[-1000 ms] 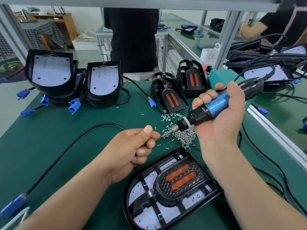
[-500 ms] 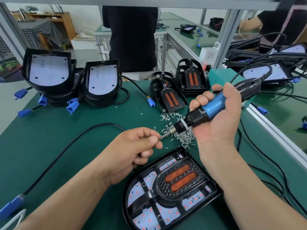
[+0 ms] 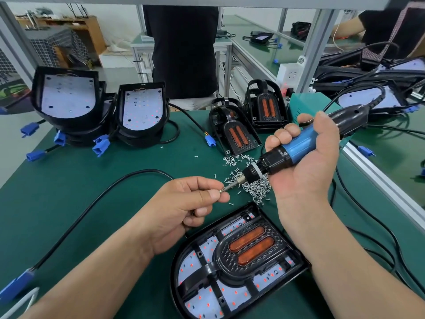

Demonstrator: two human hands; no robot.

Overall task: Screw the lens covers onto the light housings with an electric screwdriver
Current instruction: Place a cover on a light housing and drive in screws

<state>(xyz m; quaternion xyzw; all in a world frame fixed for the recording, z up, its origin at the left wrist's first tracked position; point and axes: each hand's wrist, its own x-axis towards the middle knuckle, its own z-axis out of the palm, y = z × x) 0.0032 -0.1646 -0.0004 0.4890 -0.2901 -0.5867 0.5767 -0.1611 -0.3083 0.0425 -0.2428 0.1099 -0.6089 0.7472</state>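
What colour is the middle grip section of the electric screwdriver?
Blue, with black ends, on the electric screwdriver in the head view.

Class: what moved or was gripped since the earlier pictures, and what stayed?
The left hand closed in on the bit of the electric screwdriver, its thumb and forefinger pinching a screw at the tip. The right hand keeps gripping the screwdriver; light housing and screw pile unmoved.

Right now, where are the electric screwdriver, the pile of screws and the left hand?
electric screwdriver [image 3: 299,145]: head view, blue grip.
pile of screws [image 3: 257,189]: head view, middle of heap.
left hand [image 3: 184,207]: head view, middle of hand.
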